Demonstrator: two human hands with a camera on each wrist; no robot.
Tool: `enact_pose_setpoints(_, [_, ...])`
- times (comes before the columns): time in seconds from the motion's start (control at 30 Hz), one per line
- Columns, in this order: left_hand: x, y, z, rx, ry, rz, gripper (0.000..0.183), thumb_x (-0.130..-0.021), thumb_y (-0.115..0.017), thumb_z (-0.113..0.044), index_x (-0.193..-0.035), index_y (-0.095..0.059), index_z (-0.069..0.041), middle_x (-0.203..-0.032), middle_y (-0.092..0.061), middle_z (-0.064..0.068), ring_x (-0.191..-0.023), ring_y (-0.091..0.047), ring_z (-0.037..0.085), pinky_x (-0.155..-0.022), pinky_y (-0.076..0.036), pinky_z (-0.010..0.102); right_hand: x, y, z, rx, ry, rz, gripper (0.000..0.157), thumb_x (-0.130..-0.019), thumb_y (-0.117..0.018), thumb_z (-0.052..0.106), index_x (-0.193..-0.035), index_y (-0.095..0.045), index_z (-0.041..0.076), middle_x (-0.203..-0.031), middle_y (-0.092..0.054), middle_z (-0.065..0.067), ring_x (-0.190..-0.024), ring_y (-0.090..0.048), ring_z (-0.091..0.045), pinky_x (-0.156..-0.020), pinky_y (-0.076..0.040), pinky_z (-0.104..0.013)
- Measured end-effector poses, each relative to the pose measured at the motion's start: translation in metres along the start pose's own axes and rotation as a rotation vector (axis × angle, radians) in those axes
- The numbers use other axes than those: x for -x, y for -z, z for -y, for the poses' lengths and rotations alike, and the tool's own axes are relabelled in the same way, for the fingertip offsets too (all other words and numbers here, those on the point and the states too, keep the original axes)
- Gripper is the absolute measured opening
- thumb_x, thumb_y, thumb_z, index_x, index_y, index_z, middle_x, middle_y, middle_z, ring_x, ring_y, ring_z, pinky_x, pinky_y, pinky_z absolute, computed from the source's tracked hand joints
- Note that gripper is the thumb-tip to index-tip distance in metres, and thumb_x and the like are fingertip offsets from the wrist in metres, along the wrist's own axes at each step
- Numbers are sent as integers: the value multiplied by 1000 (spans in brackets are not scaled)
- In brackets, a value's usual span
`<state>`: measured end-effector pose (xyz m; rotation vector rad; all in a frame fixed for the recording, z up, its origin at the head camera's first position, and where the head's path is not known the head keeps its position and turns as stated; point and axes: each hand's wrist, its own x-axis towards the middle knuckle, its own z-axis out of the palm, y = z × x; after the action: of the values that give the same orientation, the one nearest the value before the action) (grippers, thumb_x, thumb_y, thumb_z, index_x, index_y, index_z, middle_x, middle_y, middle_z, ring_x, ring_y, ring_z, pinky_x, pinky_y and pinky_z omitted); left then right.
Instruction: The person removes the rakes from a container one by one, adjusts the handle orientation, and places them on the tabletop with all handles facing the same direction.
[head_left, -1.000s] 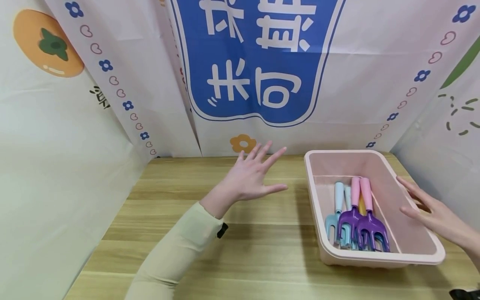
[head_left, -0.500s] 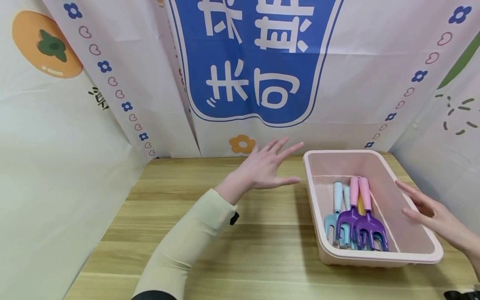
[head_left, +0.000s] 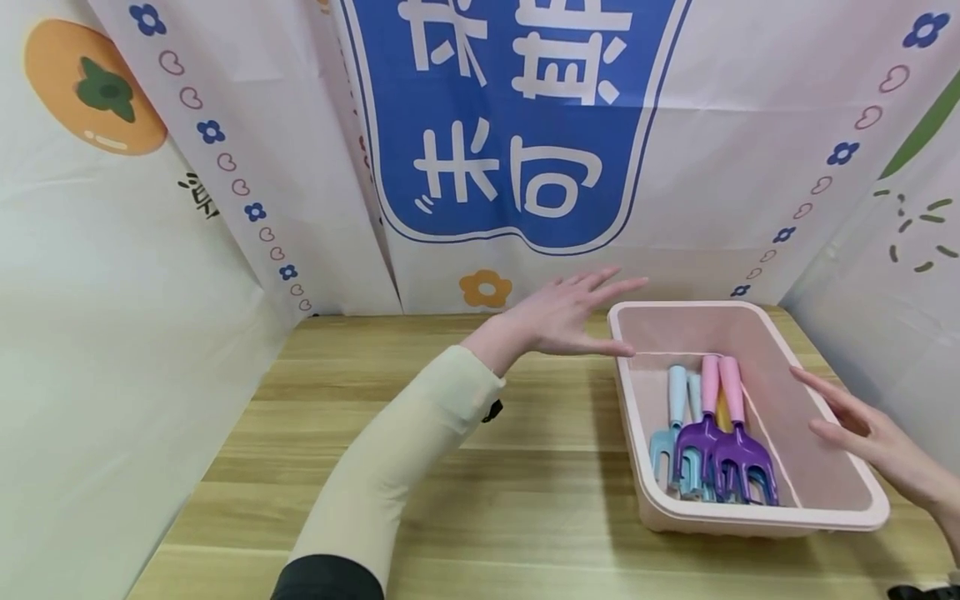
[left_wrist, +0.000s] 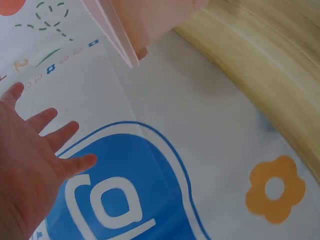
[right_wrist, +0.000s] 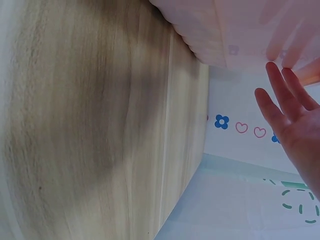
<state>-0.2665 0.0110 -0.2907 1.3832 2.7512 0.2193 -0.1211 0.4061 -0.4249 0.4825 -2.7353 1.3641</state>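
A pale pink plastic bin (head_left: 628, 417) stands at the right of the table. Inside it lie two purple hand forks (head_left: 742, 454) with pink handles, over light blue forks (head_left: 677, 396) and something yellow (head_left: 723, 412) that is mostly covered. My left hand (head_left: 558, 321), fingers spread, hovers beside the bin's back left corner and holds nothing. In the left wrist view its fingers (left_wrist: 60, 135) are straight and apart from the bin. My right hand (head_left: 873, 433) is at the bin's right rim, thumb over the inside and straight fingers outside; firm contact cannot be told.
The wood-grain table (head_left: 480, 517) extends to the left and front of the bin. A printed white cloth (head_left: 337, 167) hangs behind, and more cloth closes both sides. Close to the bin's right stands the side cloth (head_left: 892, 308).
My left hand has moved right and slightly up, from over the table's middle to the bin's back left corner. The right hand and the bin stay nearly still.
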Motion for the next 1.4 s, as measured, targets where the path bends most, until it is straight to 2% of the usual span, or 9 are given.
enact_pose_setpoints(0.23, [-28,-10,-3,115,-24,33,90,-81,-54,-75,-153,-9,-45,-162,-4,-7,-146,-13,17,-115,-16,45,2,1,-3,-17,-24,15,66,-100,-46,1,-156,-18,20,-146,-23,28,-120,-28,17,-83,-30,-5])
enact_pose_setpoints(0.4, [-46,-18,-6,245,-36,77,90,-80,-61,-71,-153,-14,-46,-160,-9,-13,-144,-14,9,-113,-21,39,7,0,-6,-41,-27,31,66,-100,-43,0,-157,-16,21,-149,-20,27,-123,-24,17,-87,-28,-5])
enact_pose_setpoints(0.53, [-57,-20,-12,349,-64,111,94,-78,-70,-64,-153,-20,-40,-158,-15,-15,-142,-13,1,-113,-19,32,10,0,-9,-44,-26,28,67,-100,-43,-1,-157,-16,19,-148,-20,27,-122,-26,17,-84,-31,-6])
enact_pose_setpoints(0.77, [-73,-12,-22,407,-150,149,98,-77,-80,-47,-155,-25,-24,-157,-24,-10,-140,-18,-1,-110,-17,19,12,2,-10,-38,-36,25,67,-100,-43,-1,-157,-15,19,-147,-19,28,-120,-27,18,-80,-32,-5])
enact_pose_setpoints(0.97, [-84,-9,-33,434,-158,176,95,-76,-84,-40,-153,-31,-21,-155,-30,-8,-138,-24,1,-108,-20,17,10,1,-9,-77,-47,43,66,-101,-41,0,-157,-12,22,-151,-14,27,-127,-15,17,-90,-23,-3])
enact_pose_setpoints(1.03, [-87,-14,-38,426,-151,190,94,-75,-83,-43,-152,-32,-24,-154,-32,-10,-137,-26,0,-108,-22,17,9,0,-9,-87,-62,56,66,-102,-40,2,-157,-11,23,-151,-13,27,-128,-11,16,-90,-21,-2])
enact_pose_setpoints(1.17, [-94,-32,-47,430,-141,219,91,-75,-82,-45,-151,-34,-28,-153,-31,-12,-136,-26,-1,-107,-23,16,6,0,-8,-78,-83,72,65,-103,-40,4,-157,-11,25,-150,-11,29,-127,-11,15,-87,-28,-5])
enact_pose_setpoints(1.3, [-103,-51,-56,437,-166,233,89,-77,-82,-42,-150,-36,-25,-154,-30,-14,-135,-26,-3,-105,-21,13,4,2,-7,-79,-92,80,65,-103,-40,5,-157,-10,26,-151,-10,28,-126,-12,15,-83,-30,-6])
enact_pose_setpoints(1.4, [-108,-64,-62,450,-190,249,89,-75,-84,-39,-149,-39,-20,-151,-36,-12,-131,-32,-3,-102,-24,11,2,2,-6,-95,-94,87,65,-103,-40,5,-157,-10,27,-152,-9,26,-127,-11,15,-84,-30,-6])
